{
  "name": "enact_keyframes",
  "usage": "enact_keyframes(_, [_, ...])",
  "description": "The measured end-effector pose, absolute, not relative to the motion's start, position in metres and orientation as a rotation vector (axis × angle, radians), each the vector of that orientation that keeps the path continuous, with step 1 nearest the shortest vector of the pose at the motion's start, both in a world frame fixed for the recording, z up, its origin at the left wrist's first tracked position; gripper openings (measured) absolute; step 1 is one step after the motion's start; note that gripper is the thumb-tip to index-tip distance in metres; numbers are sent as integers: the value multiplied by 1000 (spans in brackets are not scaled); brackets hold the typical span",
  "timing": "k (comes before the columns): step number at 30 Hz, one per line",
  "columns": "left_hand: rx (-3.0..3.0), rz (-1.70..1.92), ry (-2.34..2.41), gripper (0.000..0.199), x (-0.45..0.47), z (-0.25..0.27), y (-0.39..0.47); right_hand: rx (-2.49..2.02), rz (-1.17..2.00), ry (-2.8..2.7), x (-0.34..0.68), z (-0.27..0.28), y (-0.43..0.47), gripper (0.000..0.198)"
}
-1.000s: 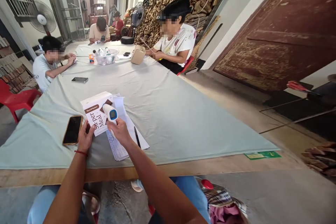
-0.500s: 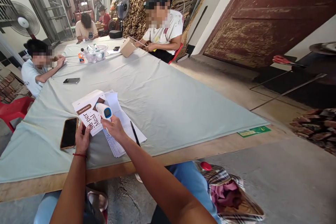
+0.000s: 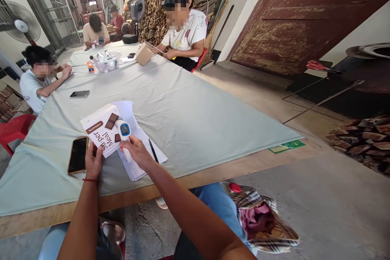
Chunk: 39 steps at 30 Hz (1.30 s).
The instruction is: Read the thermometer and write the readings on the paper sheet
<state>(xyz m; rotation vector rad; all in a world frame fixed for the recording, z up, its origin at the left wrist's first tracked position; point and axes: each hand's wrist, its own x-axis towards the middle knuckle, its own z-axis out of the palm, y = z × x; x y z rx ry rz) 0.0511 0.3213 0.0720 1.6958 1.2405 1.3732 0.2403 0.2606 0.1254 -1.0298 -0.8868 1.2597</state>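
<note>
My left hand (image 3: pixel 94 161) grips the near end of a white box (image 3: pixel 99 124) printed "NutriMotion" and "Su-per Meal", with brown chocolate pieces pictured on it. In my right hand (image 3: pixel 135 152) is a white infrared thermometer (image 3: pixel 124 129) with a blue-framed screen, its handle wrapped by my fingers. The thermometer is just right of the box; whether they touch I cannot tell. Under both lie sheets of paper (image 3: pixel 143 142), some with handwriting, and a black pen (image 3: pixel 153 151) rests on them. A phone in an orange-edged case (image 3: pixel 78 155) lies left of my left hand.
A pale green cloth (image 3: pixel 195 122) covers the long table. Further along are another phone (image 3: pixel 79 94), a plastic basket of bottles (image 3: pixel 107 65) and a cardboard box (image 3: pixel 143 54) by a co-worker (image 3: pixel 189 28). Other people sit left and far back. An open checked bag (image 3: pixel 262 219) is beside my leg.
My right hand has drawn the thermometer back and turned it more upright, uncovering the chocolate picture on the box. My left hand keeps its hold. The view has shifted slightly.
</note>
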Motion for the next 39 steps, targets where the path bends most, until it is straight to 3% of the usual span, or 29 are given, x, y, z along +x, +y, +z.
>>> enact_keyframes(19, [1728,1342,1333,62,46,73,330,-1346,801,-939,366,92,199,32])
enact_keyframes(24, [1742,1357,1341,68,51,79,324,-1992,385,-1235,390,79,211,48])
enact_keyframes(29, [1749,1361,1343,67,55,85,318,-2401,203,-1467,402,72,211,52])
enact_keyframes(34, [1721,1361,1316,66,57,80,316,-2194,-74,-1674,392,65,212,43])
enact_keyframes(39, [1668,1377,1224,68,59,69,315,-1787,15,-2191,373,55,222,38])
